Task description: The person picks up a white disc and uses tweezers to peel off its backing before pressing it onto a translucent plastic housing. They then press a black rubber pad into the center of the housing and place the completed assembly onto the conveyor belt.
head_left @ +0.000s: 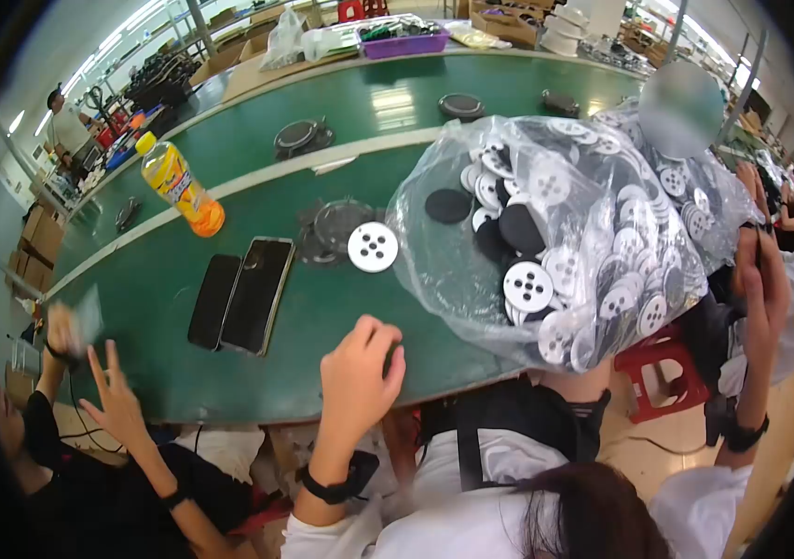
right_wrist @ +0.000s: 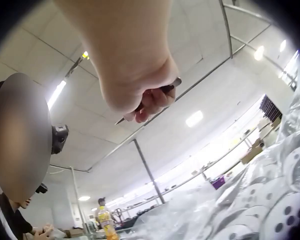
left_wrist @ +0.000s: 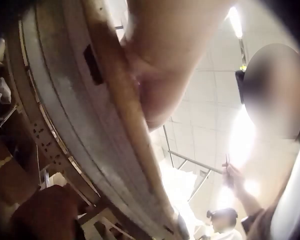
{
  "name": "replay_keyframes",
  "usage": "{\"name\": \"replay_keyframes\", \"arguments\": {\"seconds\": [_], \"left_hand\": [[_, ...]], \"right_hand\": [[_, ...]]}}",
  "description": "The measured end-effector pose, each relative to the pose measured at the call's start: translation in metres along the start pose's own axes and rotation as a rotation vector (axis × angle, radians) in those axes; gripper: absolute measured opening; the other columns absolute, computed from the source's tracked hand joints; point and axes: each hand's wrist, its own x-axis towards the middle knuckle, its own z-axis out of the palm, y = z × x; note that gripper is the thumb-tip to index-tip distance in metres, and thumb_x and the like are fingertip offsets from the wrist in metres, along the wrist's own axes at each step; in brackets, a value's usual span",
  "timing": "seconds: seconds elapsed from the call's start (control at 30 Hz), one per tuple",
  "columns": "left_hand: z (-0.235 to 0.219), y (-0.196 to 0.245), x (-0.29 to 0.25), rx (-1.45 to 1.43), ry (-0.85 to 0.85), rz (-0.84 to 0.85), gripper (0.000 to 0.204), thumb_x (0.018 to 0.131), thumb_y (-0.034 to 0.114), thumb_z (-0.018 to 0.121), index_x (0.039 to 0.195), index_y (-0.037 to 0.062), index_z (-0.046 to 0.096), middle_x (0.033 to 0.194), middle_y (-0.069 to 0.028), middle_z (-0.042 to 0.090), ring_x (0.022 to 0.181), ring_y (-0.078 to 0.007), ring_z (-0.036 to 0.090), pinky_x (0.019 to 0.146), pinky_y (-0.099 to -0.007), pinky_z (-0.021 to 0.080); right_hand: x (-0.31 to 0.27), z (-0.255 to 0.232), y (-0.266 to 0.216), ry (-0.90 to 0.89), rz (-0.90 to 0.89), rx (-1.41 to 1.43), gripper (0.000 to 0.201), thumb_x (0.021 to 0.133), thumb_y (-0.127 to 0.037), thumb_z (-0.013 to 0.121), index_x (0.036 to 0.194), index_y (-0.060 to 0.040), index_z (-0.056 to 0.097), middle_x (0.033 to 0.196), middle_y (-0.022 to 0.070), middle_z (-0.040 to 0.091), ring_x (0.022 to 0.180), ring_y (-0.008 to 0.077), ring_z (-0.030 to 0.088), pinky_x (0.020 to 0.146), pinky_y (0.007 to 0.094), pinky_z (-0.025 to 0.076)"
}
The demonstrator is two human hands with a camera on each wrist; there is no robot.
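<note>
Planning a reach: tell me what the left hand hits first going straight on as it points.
Probably the white holed disc on the green table, straight ahead of the left hand; the way between looks bare, though depth is unclear.

Left hand (head_left: 358,368) low at frame centre, fingers curled over the near edge, wrist banded in black. Right hand (head_left: 759,275) raised at far right, forearm upright, fingers (right_wrist: 150,102) curled in a pinch, watch at wrist.

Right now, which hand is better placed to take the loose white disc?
Probably left: the left hand is at the table edge near the white disc; the right hand grips a thin tool beyond the bag.
</note>
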Motion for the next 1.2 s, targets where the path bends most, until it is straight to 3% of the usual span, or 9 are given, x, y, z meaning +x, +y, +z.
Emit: {"name": "replay_keyframes", "arguments": {"seconds": [0.1,0.27,0.43,0.57,0.63,0.7,0.87,1.0,1.2], "left_hand": [[-0.027,-0.010,0.019,-0.459,0.005,-0.271,0.008,0.079,0.010,0.060,0.082,0.0031,0.057,0.080,-0.0073,0.059,0.060,-0.0173,0.057,0.053,-0.0302,0.044],[-0.015,-0.038,0.076,-0.052,0.089,-0.355,0.029,0.074,0.025,0.069,0.081,-0.0011,0.058,0.064,-0.0090,0.060,0.057,-0.0168,0.057,0.054,-0.0317,0.045],[0.006,-0.050,0.102,0.082,0.100,-0.303,0.033,0.066,0.022,0.074,0.081,-0.0006,0.055,0.064,-0.0119,0.060,0.055,-0.0253,0.058,0.055,-0.0347,0.045],[-0.004,-0.033,0.108,-0.233,0.055,-0.392,0.023,0.072,0.008,0.068,0.086,-0.0008,0.053,0.068,-0.0080,0.061,0.059,-0.0138,0.057,0.055,-0.0276,0.045],[-0.016,-0.013,0.113,-0.862,0.006,-0.429,0.017,0.080,0.008,0.061,0.092,-0.0009,0.052,0.080,-0.0053,0.060,0.069,-0.0098,0.056,0.057,-0.0248,0.046],[-0.011,0.003,0.127,-1.017,0.071,-0.381,0.015,0.086,0.007,0.054,0.098,-0.0005,0.051,0.088,-0.0036,0.057,0.077,-0.0088,0.055,0.060,-0.0238,0.047],[0.011,0.031,0.160,-1.458,-0.063,-0.372,0.019,0.088,0.001,0.044,0.107,-0.0033,0.042,0.100,-0.0185,0.059,0.074,-0.0184,0.062,0.057,-0.0237,0.051],[0.015,0.025,0.152,-1.340,-0.127,-0.242,0.021,0.089,0.000,0.043,0.109,-0.0057,0.040,0.104,-0.0247,0.058,0.079,-0.0245,0.064,0.061,-0.0267,0.054],[0.034,0.031,0.131,-1.420,-0.075,-0.244,0.020,0.089,-0.003,0.039,0.109,-0.0060,0.036,0.112,-0.0299,0.051,0.095,-0.0316,0.061,0.075,-0.0339,0.054]], "right_hand": [[0.049,0.046,-0.036,-0.141,-0.089,0.168,0.026,0.088,-0.008,0.050,0.110,0.0055,0.052,0.091,0.0029,0.056,0.071,0.0069,0.045,0.065,0.0182,0.037],[0.085,0.102,-0.065,-0.332,-0.364,0.125,0.020,0.076,0.004,0.054,0.095,0.0051,0.059,0.077,0.0098,0.064,0.063,0.0150,0.060,0.060,0.0253,0.048],[0.114,0.162,-0.044,-0.393,-0.304,0.298,0.021,0.078,-0.003,0.059,0.098,-0.0010,0.061,0.079,0.0095,0.064,0.058,0.0146,0.056,0.056,0.0245,0.045],[0.133,0.208,-0.021,-0.534,-0.212,0.404,0.020,0.079,-0.005,0.059,0.098,0.0005,0.060,0.080,0.0113,0.064,0.057,0.0151,0.054,0.055,0.0240,0.044],[0.135,0.219,-0.022,-0.593,-0.213,0.472,0.021,0.079,-0.005,0.059,0.099,0.0002,0.060,0.084,0.0104,0.065,0.058,0.0155,0.056,0.054,0.0241,0.045],[0.131,0.229,-0.019,-0.544,-0.268,0.483,0.027,0.078,-0.007,0.061,0.104,-0.0005,0.058,0.082,0.0079,0.063,0.057,0.0174,0.055,0.051,0.0252,0.044],[0.117,0.221,-0.008,-0.537,-0.235,0.479,0.026,0.074,-0.010,0.067,0.098,-0.0029,0.060,0.064,0.0061,0.052,0.051,0.0181,0.051,0.046,0.0273,0.039],[0.118,0.225,-0.002,-0.334,-0.410,0.354,0.015,0.069,-0.006,0.068,0.083,-0.0031,0.061,0.063,0.0061,0.056,0.048,0.0200,0.052,0.042,0.0274,0.038],[0.110,0.229,-0.010,-0.377,-0.431,0.315,0.018,0.069,-0.004,0.067,0.086,-0.0015,0.063,0.062,0.0059,0.057,0.046,0.0184,0.052,0.039,0.0267,0.039]]}}
